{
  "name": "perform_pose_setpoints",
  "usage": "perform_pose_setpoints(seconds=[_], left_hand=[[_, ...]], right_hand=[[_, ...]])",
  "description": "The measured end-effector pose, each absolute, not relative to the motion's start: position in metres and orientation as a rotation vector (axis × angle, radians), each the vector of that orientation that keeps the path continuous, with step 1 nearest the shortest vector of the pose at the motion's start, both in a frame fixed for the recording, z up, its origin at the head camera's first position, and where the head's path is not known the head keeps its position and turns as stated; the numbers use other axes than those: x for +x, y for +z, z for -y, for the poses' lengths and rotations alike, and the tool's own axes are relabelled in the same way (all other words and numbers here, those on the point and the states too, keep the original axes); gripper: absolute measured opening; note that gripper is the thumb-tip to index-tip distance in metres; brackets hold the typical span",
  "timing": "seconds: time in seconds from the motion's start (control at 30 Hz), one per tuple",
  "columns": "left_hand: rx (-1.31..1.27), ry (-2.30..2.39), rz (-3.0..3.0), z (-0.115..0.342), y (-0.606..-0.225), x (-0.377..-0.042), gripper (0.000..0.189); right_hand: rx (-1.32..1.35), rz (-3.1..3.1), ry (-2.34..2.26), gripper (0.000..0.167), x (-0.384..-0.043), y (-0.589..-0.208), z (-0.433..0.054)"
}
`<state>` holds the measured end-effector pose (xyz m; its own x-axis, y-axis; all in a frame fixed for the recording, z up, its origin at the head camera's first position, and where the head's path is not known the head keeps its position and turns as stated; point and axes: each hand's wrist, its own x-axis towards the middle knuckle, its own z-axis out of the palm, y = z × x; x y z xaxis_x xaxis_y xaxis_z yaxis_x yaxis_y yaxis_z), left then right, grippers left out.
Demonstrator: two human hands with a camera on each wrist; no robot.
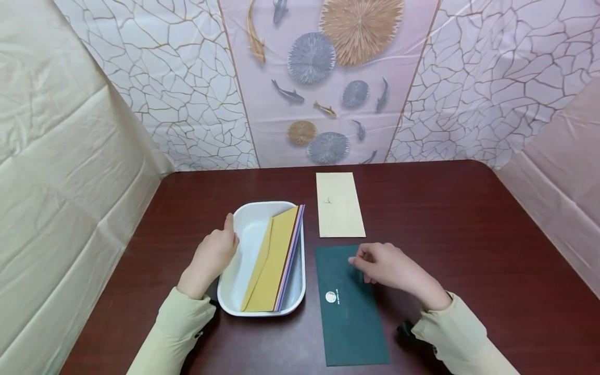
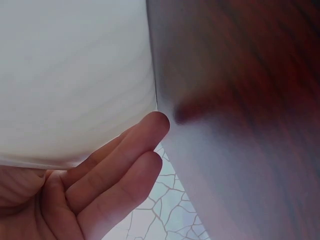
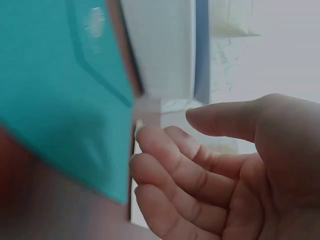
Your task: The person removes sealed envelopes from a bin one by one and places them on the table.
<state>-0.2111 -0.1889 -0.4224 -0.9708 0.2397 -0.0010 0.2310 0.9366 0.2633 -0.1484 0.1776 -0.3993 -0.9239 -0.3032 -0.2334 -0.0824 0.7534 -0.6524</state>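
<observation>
My left hand [image 1: 213, 255] holds the left rim of a white tray [image 1: 225, 299], its fingers along the outer wall. In the left wrist view, the fingers [image 2: 120, 185] lie nearly straight beside the tray wall [image 2: 75, 75]. Yellow, dark red and purple envelopes [image 1: 276, 260] lean together in the tray's right half. Over the upper right part of a dark green envelope [image 1: 351, 333] is my right hand [image 1: 389, 265], its fingers loosely bent and apart from the thumb. It holds nothing in the right wrist view, where the green envelope [image 3: 50, 90] shows its flap line.
Behind the green envelope lies a cream envelope [image 1: 339, 213] with a small gold mark. All of it is on a dark red-brown table [image 1: 450, 219]. A patterned cloth [image 1: 187, 78] hangs along the far edge, and pale cloth drapes [image 1: 70, 182] stand at both sides.
</observation>
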Motion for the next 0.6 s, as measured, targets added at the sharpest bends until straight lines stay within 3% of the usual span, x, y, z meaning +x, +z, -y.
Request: perform_pose_setpoints(seconds=[0.6], left_hand=[[0.386,0.404,-3.08,0.188,-0.421,-0.21,0.057]], right_hand=[[-0.619,-2.765,-0.984,0.013,-0.178,-0.36,-0.116]])
